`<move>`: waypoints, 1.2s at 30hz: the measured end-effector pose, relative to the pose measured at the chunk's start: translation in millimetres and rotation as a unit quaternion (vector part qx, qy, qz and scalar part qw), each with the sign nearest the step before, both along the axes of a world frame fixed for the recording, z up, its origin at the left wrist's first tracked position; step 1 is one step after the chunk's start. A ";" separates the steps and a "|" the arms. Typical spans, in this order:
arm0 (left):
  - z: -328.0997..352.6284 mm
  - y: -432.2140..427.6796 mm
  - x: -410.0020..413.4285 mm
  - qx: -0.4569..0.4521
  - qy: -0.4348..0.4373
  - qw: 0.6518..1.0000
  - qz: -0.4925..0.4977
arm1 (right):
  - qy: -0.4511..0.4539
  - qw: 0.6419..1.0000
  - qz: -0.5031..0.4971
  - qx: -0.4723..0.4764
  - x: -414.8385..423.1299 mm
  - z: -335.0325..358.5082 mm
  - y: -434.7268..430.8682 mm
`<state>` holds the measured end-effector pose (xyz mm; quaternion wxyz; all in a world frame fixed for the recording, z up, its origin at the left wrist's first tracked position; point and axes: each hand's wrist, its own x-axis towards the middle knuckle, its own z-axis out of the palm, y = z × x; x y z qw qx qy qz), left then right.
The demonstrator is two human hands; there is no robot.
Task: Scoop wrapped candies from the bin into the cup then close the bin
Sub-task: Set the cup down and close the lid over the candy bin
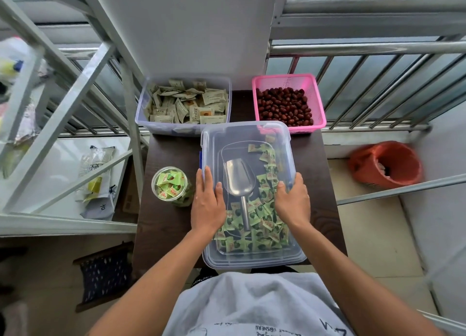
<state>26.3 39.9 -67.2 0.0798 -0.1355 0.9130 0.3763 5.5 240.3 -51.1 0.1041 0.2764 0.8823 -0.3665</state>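
1. Fingers [207, 177] of the left hand [208, 204] are laid straight and close together along the left edge of the clear lid [242, 136]. The thumb is set on top, so that edge is pinched.
2. The lid's right edge is gripped by the right hand [292, 202], whose fingertips are curled over it.
3. The lid is held by both sides above the bin [254, 260], probably so that it can be squared to the rim. It is not yet seated, and it sits shifted toward the far end.
4. The metal scoop [237, 179] is left inside the bin on the wrapped candies [254, 232], handle toward the person. It is presumably meant to be stored there under the lid.
5. The cup [171, 184] is stood just left of the bin, clear of the lid's path. It is seen filled with candies, so the scooping is judged done and only the closing is left.
6. All of this is carried on a dark wooden table [166, 222]. At its far end an open tub of beige sachets [184, 103] and a pink basket [287, 81] of red dates [282, 106] are placed.
7. A metal railing [365, 48] is seen behind, an orange bucket [385, 164] on the floor to the right, and a white metal frame [83, 83] to the left.
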 end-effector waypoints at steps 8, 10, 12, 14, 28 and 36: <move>-0.5 1.3 -1.4 0.006 -0.011 0.999 0.031 | -0.056 0.997 -0.015 -0.045 -4.5 0.1 4.0; 3.0 4.6 -1.0 -0.001 -0.048 0.996 0.073 | -0.074 0.992 -0.023 -0.099 -13.5 -1.2 9.0; 5.9 7.9 -0.1 -0.002 -0.084 0.990 0.115 | -0.088 0.990 -0.020 -0.112 -18.5 -3.0 13.0; 7.6 9.6 -1.2 -0.006 -0.110 0.985 0.131 | -0.096 0.989 -0.018 -0.110 -20.2 -5.0 14.3; 13.5 -2.9 -3.1 0.013 -0.096 0.983 0.156 | -0.135 0.973 -0.093 -0.163 -25.4 -4.2 41.0; 21.8 5.4 -0.1 0.021 -0.055 0.984 0.169 | -0.040 0.995 -0.036 -0.079 -17.9 7.1 28.7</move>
